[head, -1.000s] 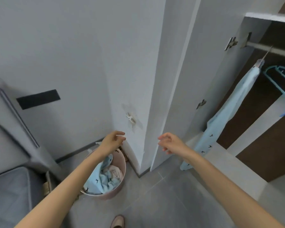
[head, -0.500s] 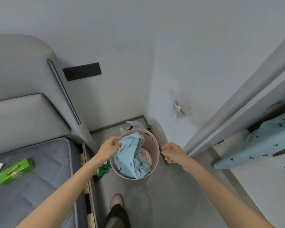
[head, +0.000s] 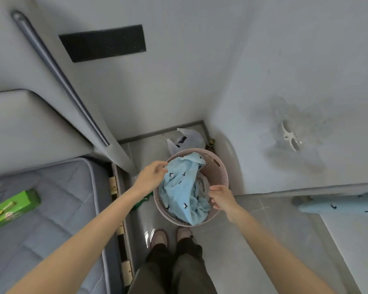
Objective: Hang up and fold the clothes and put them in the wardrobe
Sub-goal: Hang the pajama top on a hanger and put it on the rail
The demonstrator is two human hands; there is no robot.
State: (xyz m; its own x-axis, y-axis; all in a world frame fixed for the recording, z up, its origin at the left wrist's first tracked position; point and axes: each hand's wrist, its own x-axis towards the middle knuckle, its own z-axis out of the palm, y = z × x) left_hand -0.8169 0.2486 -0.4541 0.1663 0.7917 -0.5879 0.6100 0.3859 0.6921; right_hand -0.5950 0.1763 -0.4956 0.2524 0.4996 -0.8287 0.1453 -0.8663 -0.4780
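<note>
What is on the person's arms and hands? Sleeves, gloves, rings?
The left arm and right arm are bare to the picture's edge: no sleeves show. The left hand and right hand wear no gloves, and I see no rings, watch or bracelet.

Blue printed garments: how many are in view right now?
2. One blue garment lies bunched in the pink basket, left hand pinching its edge; the other garment is at far right. More may hide underneath.

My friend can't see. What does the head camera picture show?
Seen from above, a person's left hand pinches a blue cloth in a pink basket on the floor; the right hand is at its rim. A bed is on the left.
</note>
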